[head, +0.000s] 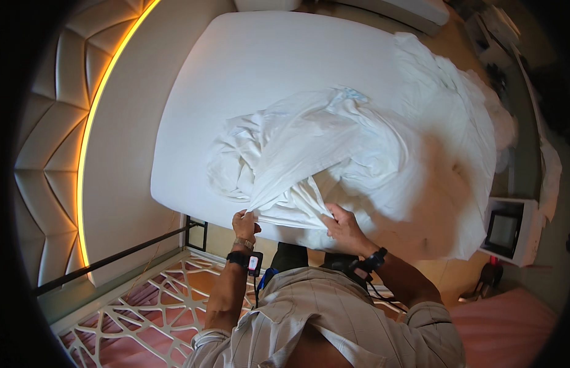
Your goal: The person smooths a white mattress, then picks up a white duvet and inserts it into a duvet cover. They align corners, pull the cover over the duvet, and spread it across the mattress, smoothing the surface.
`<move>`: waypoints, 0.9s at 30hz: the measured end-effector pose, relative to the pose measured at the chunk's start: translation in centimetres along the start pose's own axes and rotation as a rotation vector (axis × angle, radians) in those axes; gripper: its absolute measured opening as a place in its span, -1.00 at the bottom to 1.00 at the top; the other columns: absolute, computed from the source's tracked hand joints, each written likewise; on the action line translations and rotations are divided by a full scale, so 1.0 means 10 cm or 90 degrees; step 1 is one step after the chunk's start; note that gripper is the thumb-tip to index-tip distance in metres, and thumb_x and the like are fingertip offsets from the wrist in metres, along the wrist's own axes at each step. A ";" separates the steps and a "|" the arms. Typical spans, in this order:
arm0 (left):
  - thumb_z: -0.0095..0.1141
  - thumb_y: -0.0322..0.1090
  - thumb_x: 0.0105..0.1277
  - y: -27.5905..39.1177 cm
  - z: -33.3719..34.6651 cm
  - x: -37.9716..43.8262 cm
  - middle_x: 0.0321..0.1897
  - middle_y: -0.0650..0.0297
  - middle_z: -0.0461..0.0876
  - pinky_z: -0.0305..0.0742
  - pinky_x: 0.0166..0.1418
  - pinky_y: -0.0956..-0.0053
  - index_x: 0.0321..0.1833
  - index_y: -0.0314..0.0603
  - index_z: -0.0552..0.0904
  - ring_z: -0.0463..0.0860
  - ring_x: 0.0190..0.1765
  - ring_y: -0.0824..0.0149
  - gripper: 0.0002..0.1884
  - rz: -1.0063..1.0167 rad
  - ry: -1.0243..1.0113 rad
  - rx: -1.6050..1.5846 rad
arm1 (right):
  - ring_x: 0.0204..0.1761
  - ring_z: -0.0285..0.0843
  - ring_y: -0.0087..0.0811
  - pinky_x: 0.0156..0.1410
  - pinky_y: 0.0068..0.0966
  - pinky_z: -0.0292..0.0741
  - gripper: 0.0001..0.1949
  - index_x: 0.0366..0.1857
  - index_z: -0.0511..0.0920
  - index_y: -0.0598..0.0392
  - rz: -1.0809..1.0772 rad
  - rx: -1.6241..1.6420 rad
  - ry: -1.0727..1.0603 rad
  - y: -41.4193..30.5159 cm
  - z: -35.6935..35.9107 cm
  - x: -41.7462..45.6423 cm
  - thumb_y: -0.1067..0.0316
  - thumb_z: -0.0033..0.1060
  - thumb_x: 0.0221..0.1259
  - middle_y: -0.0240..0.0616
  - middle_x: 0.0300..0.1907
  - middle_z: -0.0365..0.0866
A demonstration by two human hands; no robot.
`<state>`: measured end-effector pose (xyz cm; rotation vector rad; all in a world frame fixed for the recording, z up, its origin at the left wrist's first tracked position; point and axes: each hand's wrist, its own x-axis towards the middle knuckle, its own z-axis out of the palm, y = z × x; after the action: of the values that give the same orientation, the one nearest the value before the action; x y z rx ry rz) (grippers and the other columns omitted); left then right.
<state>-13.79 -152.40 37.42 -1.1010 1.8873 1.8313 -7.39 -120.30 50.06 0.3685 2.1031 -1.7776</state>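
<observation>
My left hand [245,226] grips an edge of a crumpled white cloth [308,142], probably a bed cover. Another part of that edge is pinched in my right hand [345,226], so the stretch between them hangs fairly straight. The cloth lies bunched on a mattress with a smooth white cover [276,60] and has a pale blue patch near its far end. To the right, more rumpled white bedding [441,115] spreads over the mattress and hangs past its edge. Where one cloth ends and the other begins I cannot tell.
A padded panel [66,138] with a glowing light strip stands at the left. A dark rail [114,260] and a white lattice screen [165,313] are at the lower left. At the right is a white unit with a dark-framed panel [503,234]. Pink fabric [501,326] lies lower right.
</observation>
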 end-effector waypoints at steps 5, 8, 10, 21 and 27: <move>0.25 -0.40 0.37 -0.04 0.34 0.03 -0.49 0.20 0.58 0.38 -0.73 0.40 0.08 -0.28 0.46 0.49 -0.70 0.37 -0.69 0.063 0.016 0.083 | -0.45 0.69 -0.01 -0.35 -0.21 0.55 -0.70 0.14 0.56 0.17 -0.275 -0.184 0.075 -0.12 -0.38 -0.80 0.40 0.29 0.38 0.03 -0.45 0.67; 0.30 -0.45 0.31 0.26 0.45 0.04 -0.47 0.19 0.56 0.33 -0.71 0.41 0.15 -0.25 0.39 0.46 -0.68 0.39 -0.57 0.130 0.018 -0.004 | -0.42 0.70 0.03 -0.33 -0.21 0.58 -0.71 0.11 0.57 0.16 -0.316 -0.207 0.106 -0.18 -0.66 -1.15 0.46 0.29 0.34 0.04 -0.41 0.68; 0.34 -0.45 0.27 0.52 0.48 -0.03 -0.44 0.18 0.58 0.35 -0.71 0.40 0.16 -0.23 0.40 0.50 -0.64 0.37 -0.53 0.170 0.058 0.023 | -0.42 0.71 0.01 -0.33 -0.22 0.59 -0.69 0.11 0.58 0.16 -0.382 -0.211 0.142 -0.20 -0.80 -1.33 0.49 0.30 0.30 0.01 -0.41 0.69; 0.36 -0.16 0.43 1.59 1.28 -2.19 -0.20 0.10 0.77 0.62 -0.11 0.42 -0.02 -0.33 0.74 0.70 -0.23 0.34 -0.68 0.337 -0.619 0.466 | -0.48 0.65 -0.22 -0.37 -0.31 0.55 -0.57 0.19 0.56 0.08 -0.639 -0.264 0.082 -0.55 -0.58 -1.39 0.58 0.27 0.19 -0.20 -0.51 0.57; 0.24 0.04 0.38 1.28 1.37 -1.76 -0.28 0.02 0.79 0.59 -0.14 0.26 -0.05 -0.36 0.75 0.69 -0.29 0.21 -0.52 0.332 -0.934 1.063 | -0.44 0.68 -0.08 -0.36 -0.19 0.56 -0.79 -0.03 0.57 0.07 -0.636 -0.273 -0.053 -0.70 -0.08 -1.17 0.49 0.17 0.29 -0.12 -0.53 0.57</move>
<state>-14.94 -135.18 56.51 1.0455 1.6229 0.1927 0.11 -120.38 61.42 -1.0120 2.7322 -1.5890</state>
